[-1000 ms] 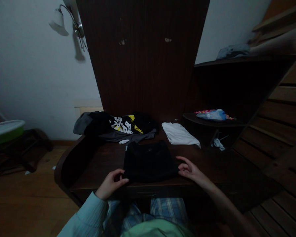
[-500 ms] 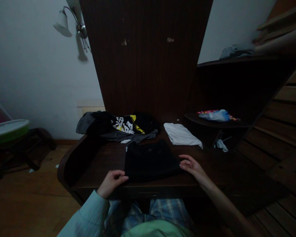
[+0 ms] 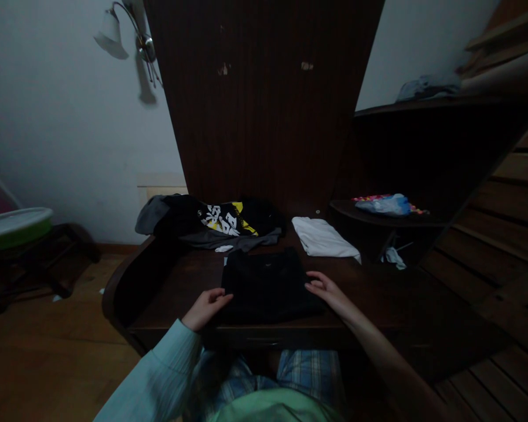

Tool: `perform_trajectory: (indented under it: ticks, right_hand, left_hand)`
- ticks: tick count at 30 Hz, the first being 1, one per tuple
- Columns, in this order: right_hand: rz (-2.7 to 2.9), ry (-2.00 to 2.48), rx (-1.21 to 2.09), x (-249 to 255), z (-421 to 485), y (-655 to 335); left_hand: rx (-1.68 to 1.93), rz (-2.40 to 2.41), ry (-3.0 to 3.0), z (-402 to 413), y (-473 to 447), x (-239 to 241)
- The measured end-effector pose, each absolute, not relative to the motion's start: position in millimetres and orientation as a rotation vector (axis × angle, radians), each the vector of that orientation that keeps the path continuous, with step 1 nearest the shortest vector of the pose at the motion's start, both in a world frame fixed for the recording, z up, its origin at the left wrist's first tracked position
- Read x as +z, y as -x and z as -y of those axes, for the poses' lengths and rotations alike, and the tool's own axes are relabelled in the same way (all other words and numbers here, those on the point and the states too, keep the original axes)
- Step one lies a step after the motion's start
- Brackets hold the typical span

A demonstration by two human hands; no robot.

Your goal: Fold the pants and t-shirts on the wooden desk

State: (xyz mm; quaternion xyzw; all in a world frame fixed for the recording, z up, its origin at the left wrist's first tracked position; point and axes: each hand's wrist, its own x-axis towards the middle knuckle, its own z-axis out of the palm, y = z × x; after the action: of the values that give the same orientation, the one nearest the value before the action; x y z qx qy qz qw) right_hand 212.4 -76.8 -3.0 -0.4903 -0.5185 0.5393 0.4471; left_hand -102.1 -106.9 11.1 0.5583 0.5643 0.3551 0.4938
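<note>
A dark, folded black T-shirt [image 3: 268,287] lies flat on the brown wooden desktop [image 3: 167,293] before me, its neckline facing away. At its left edge is my left hand [image 3: 206,308], thumb and fingers closed on the cloth. My right hand [image 3: 328,291] is at the opposite edge, its fingers bent and closed on the fabric there. Dim light hides how much cloth each hand grips. Just behind the shirt lies a folded white garment [image 3: 323,237], to the right.
A heap of dark clothes [image 3: 220,223] with a white and yellow print lies at the back left. Corner shelves [image 3: 405,220] on the right hold a plastic bag [image 3: 385,204]. A raised, curved side panel [image 3: 118,287] bounds the desk's left end. A green tub [image 3: 17,228] stands far left.
Both hands have moved inward and slightly away from me along the shirt's sides. The shirt stays in about the same place.
</note>
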Motion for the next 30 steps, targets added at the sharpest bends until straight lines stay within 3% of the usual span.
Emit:
perform_trajectory:
  ticks: [10, 18, 24, 30]
  right_hand:
    - [1.307, 1.226, 1.101, -19, 64, -204]
    - [1.309, 1.143, 1.148, -15, 73, -205]
    - [1.372, 1.114, 1.22, -18, 73, -205]
    - [1.457, 1.23, 1.035, -23, 70, -202]
  left_hand:
    - [1.214, -1.43, -1.303, 97, 103, -14]
    - [0.98, -1.384, -1.385, 112, 103, 12]
    - [1.083, -1.372, -1.512, 114, 104, -2]
    - [1.063, -1.538, -1.708, 111, 109, -8]
